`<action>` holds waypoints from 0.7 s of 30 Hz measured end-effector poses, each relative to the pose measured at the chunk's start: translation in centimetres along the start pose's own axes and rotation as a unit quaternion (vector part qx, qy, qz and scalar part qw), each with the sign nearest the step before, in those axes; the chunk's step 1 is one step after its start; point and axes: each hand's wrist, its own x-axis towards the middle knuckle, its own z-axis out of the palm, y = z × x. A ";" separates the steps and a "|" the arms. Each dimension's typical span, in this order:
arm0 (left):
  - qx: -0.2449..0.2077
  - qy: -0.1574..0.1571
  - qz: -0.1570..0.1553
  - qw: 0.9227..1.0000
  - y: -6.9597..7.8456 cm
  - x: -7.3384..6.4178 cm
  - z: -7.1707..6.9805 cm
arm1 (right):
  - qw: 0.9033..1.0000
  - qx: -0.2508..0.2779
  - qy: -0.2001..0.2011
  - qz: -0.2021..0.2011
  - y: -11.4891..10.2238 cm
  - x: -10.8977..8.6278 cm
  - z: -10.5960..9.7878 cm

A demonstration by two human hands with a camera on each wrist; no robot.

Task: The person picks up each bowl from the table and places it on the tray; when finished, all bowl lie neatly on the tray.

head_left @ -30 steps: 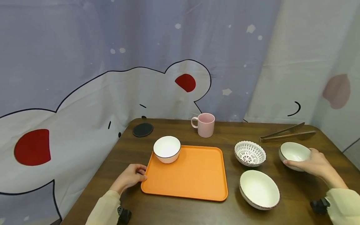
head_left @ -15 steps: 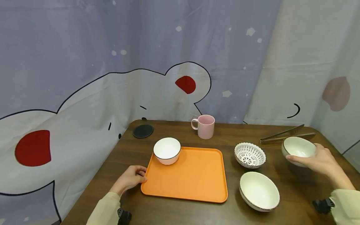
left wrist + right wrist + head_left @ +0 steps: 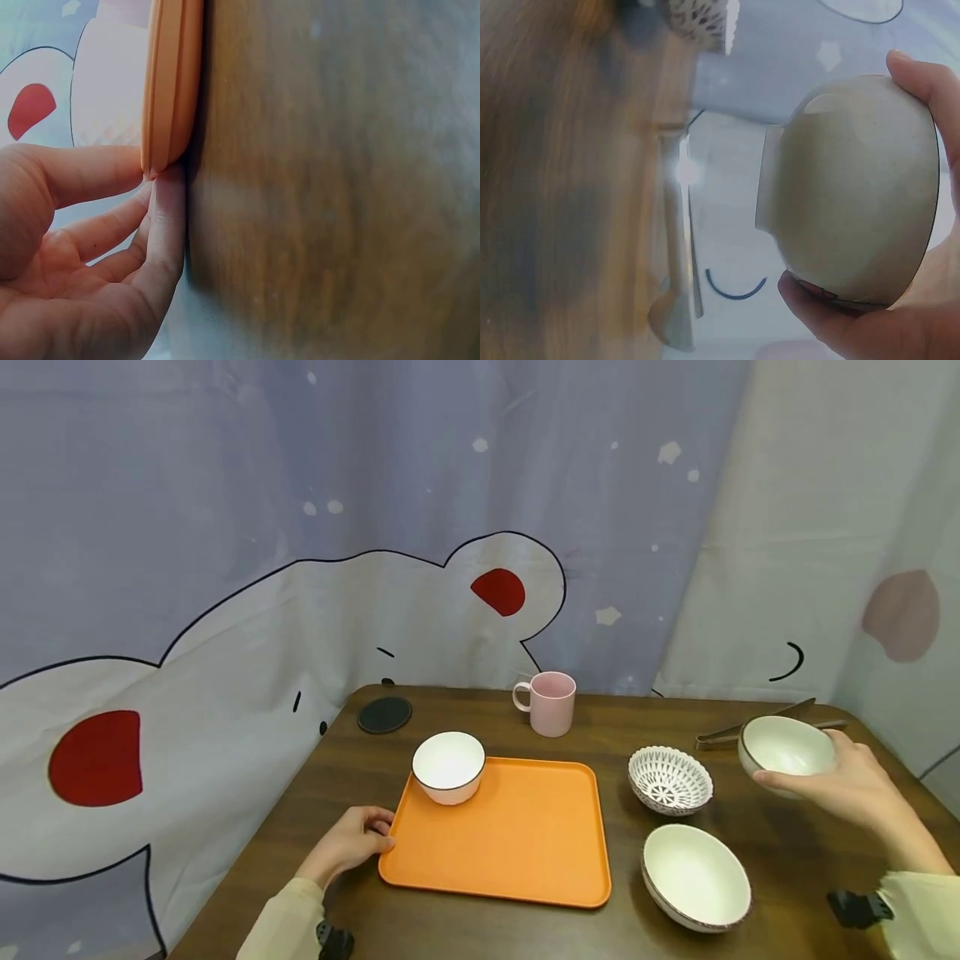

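My right hand (image 3: 862,785) grips a small white bowl (image 3: 786,747) by its sides, thumb toward the near side. In the right wrist view the bowl's footed base (image 3: 769,178) shows, raised off the table. At the left edge of an orange tray (image 3: 517,835), my left hand (image 3: 348,845) pinches the rim; the left wrist view has the thumb at the rim and a finger (image 3: 166,217) under it. A white bowl with a dark rim (image 3: 448,764) stands in the tray's far left corner.
A patterned openwork bowl (image 3: 670,781) and a larger cream bowl (image 3: 696,878) stand between tray and right hand. Metal tongs (image 3: 717,740) lie behind the held bowl. A pink mug (image 3: 552,703) and a black round coaster (image 3: 385,715) are at the back, before a curtain (image 3: 360,602).
My right hand has lifted the small white bowl off the table, then shifted it slightly left, so it now overlaps the tongs. The left hand has stayed at the tray's edge.
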 end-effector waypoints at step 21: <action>-0.010 0.016 0.011 1.000 -0.1 -0.1 0.2 | 0.999 0.035 -0.001 -0.030 -4.5 -0.3 1.8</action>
